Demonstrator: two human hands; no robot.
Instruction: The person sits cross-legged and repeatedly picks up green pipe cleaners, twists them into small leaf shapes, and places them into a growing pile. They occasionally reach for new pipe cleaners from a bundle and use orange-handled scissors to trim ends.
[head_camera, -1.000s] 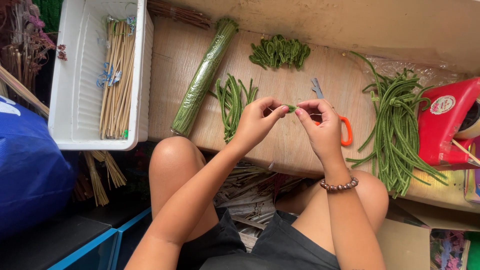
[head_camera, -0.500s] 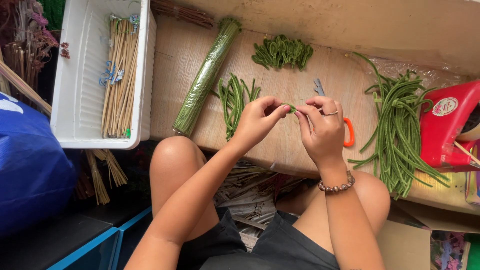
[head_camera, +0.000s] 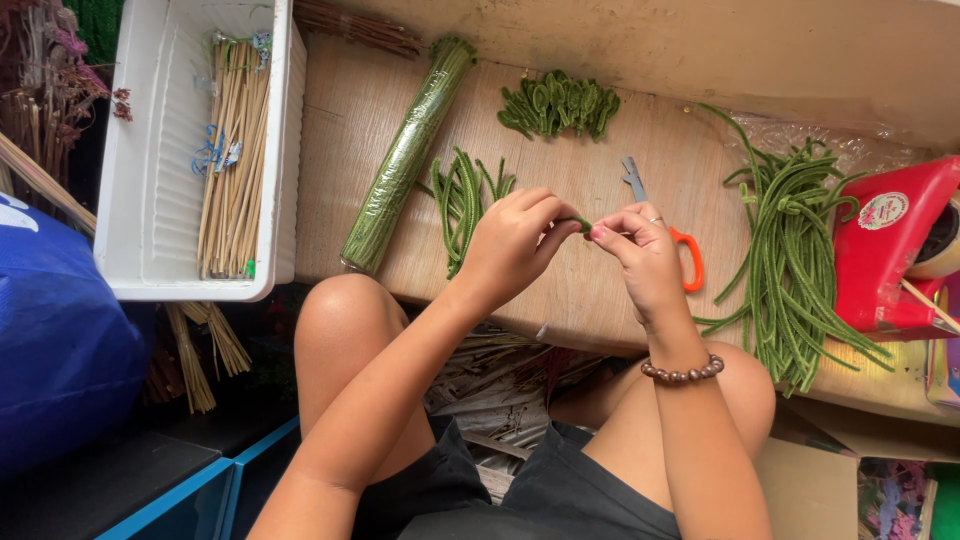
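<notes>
Head view: left hand (head_camera: 512, 240) and right hand (head_camera: 640, 250) meet above the wooden counter (head_camera: 600, 300), fingers of both pinched together on one short green stem piece (head_camera: 582, 224) held between them. Orange-handled scissors (head_camera: 668, 236) lie on the counter just under the right hand. Short green stems (head_camera: 462, 200) lie beside the left hand; long green stems (head_camera: 790, 260) are piled to the right. A wrapped green bundle (head_camera: 405, 160) lies near the white tray (head_camera: 150, 200) of pale sticks.
</notes>
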